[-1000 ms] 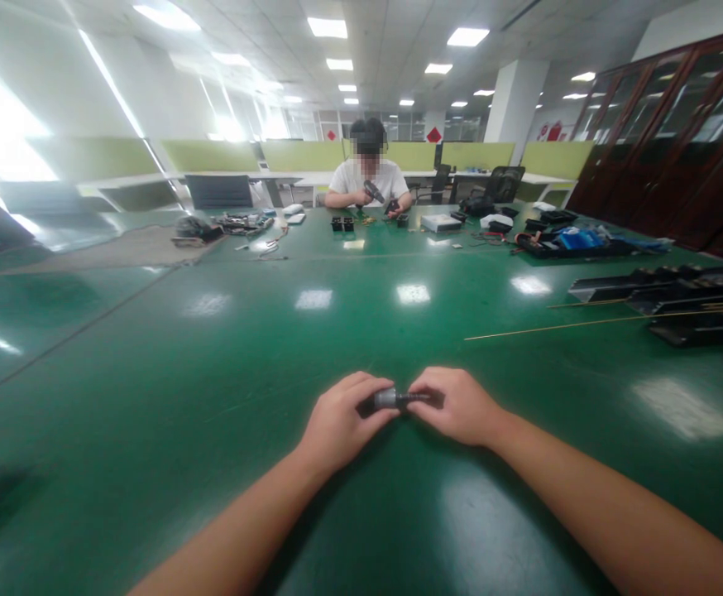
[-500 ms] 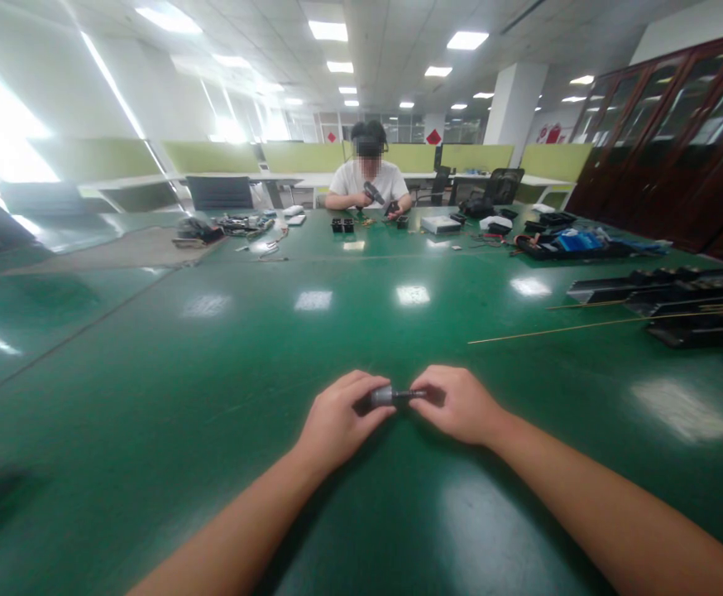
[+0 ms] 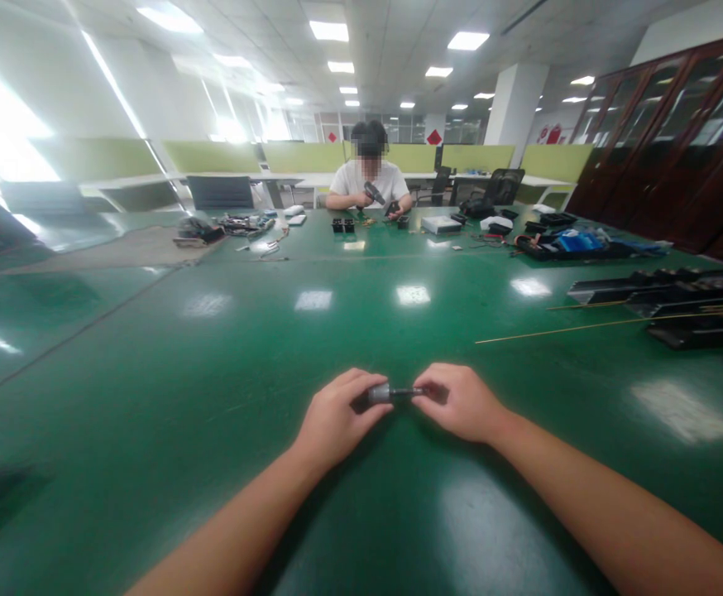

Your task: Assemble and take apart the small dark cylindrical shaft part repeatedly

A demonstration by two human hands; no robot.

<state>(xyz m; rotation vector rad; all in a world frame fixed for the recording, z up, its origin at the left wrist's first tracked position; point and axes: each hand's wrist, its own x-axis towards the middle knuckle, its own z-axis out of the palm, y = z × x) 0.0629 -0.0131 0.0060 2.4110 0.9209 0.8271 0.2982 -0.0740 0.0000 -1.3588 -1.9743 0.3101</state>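
Now, over the green table (image 3: 225, 447), the left hand (image 3: 332, 416) grips a grey cylinder (image 3: 380, 393) between thumb and fingers, while its thin dark shaft (image 3: 402, 393) extends rightward to the right hand (image 3: 461, 403), whose fingertips pinch it.

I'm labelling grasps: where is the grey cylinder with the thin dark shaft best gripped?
Probably around the thicker grey cylinder, from the left, as the left hand does: it lies sideways, its thin dark shaft pointing toward the right hand.
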